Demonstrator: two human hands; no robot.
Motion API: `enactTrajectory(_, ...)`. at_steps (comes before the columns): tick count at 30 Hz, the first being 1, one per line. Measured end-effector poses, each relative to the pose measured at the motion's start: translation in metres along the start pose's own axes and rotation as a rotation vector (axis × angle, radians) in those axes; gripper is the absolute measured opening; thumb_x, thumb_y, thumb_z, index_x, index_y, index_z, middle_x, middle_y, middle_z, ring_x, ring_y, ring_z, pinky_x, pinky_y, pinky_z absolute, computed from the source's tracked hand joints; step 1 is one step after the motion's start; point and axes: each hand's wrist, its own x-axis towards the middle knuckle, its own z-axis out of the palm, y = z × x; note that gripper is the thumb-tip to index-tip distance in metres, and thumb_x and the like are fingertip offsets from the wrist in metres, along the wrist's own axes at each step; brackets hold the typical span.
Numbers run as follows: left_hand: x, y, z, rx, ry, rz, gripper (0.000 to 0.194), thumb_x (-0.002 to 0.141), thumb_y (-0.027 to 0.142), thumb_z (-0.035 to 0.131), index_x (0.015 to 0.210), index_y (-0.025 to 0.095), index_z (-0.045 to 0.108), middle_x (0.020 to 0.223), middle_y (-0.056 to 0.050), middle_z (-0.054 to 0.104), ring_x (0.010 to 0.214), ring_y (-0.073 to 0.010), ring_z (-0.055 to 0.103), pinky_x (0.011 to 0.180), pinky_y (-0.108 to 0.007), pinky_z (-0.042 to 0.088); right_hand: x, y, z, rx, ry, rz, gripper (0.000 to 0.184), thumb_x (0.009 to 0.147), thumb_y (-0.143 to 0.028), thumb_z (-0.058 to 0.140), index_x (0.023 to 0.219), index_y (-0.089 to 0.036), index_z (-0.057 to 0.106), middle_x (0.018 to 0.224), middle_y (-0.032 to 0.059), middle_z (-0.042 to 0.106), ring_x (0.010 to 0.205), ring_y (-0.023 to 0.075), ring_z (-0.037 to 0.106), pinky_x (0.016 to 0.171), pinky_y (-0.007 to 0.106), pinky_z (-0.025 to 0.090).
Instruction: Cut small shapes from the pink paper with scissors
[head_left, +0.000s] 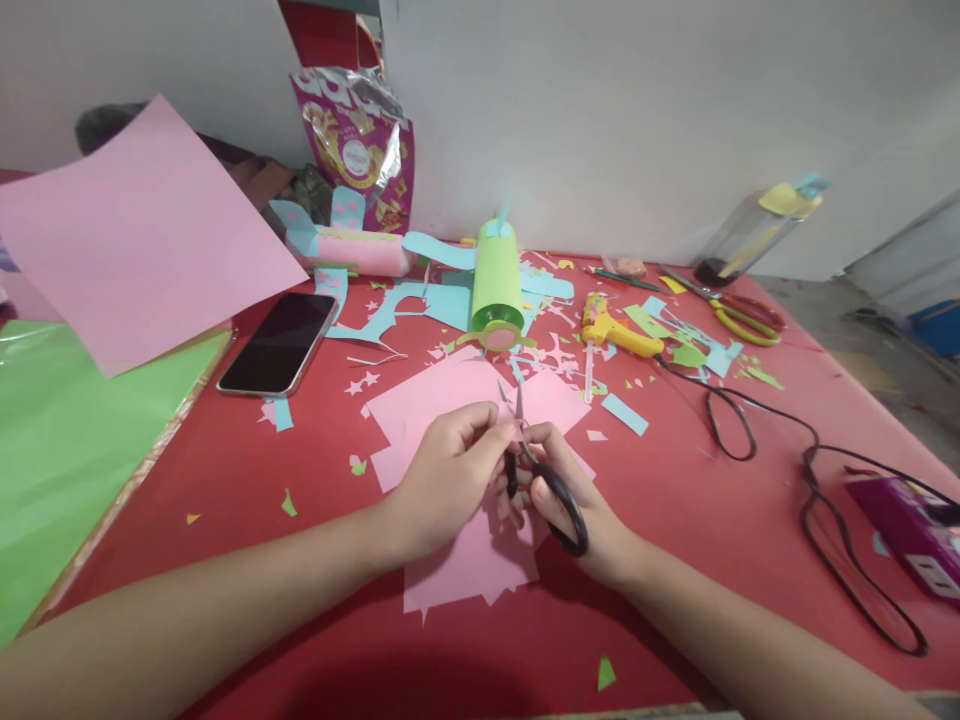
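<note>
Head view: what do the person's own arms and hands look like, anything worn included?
The left hand and right hand wear no gloves. Both wrists lack a watch or bracelet, and no sleeves show. Overlapping fingers leave rings uncertain.

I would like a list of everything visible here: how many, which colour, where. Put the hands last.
table: 1, red, foreground
wall: 1, whitish, back
large paper: 1, pink, left
green sheet: 1, green, left edge
phone: 1, black, left
snack bag: 1, purple, back left
tube: 1, pink, below bag
cylinder: 1, green, centre
cut sheets: several, pink, centre
scraps: many, mixed colours, scattered
glue gun: 1, yellow, centre right
handled tool: apparently 1, red-yellow, right
bottle: 1, clear, back right
cord: count unclear, black, right
power strip: 1, purple, right edge
scissors: 1, black-handled, centre
left hand: 1, bare, holding pink paper
right hand: 1, bare, holding scissors
</note>
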Motion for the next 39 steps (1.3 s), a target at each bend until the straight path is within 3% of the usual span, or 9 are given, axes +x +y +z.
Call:
enactTrajectory(11, -0.0002, 0.0020, 0.0018, 0.089, 0.045, 0.037, 0.029, 0.080, 0.029, 0.037, 0.054, 0.018, 0.033, 0.040, 0.008, 0.039, 0.031, -0.0058, 0.045, 0.034, -0.018, 0.038, 0.0004, -0.0007, 0.0030, -0.003, 0.015, 0.005, 0.035, 0.074, -0.049, 0.048, 0.088, -0.023, 0.029, 0.082, 0.0021, 0.048, 0.056, 0.0091, 0.045, 0.054, 0.025, 0.036)
enactTrajectory(23, -0.0001, 0.0036, 0.0004, 0.178, 0.078, 0.079, 0.030, 0.080, 0.026, 0.038, 0.053, 0.017, 0.033, 0.040, 0.008, 0.038, 0.034, -0.0045, 0.044, 0.036, -0.016, 0.036, -0.0003, 0.0039, 0.0014, -0.011, 0.034, 0.007, 0.034, 0.074, -0.048, 0.048, 0.089, -0.023, 0.030, 0.079, -0.0009, 0.041, 0.054, 0.0072, 0.044, 0.050, 0.023, 0.035)
enactTrajectory(39, 0.0011, -0.0003, -0.0006, -0.041, -0.029, -0.008, 0.023, 0.079, 0.022, 0.039, 0.057, 0.016, 0.041, 0.040, 0.007, 0.046, 0.031, -0.0089, 0.050, 0.030, -0.019, 0.040, 0.0018, 0.0055, -0.0031, 0.100, -0.063, -0.077, 0.030, 0.076, -0.046, 0.048, 0.091, -0.024, 0.033, 0.088, 0.0018, 0.049, 0.059, 0.0092, 0.050, 0.054, 0.024, 0.036)
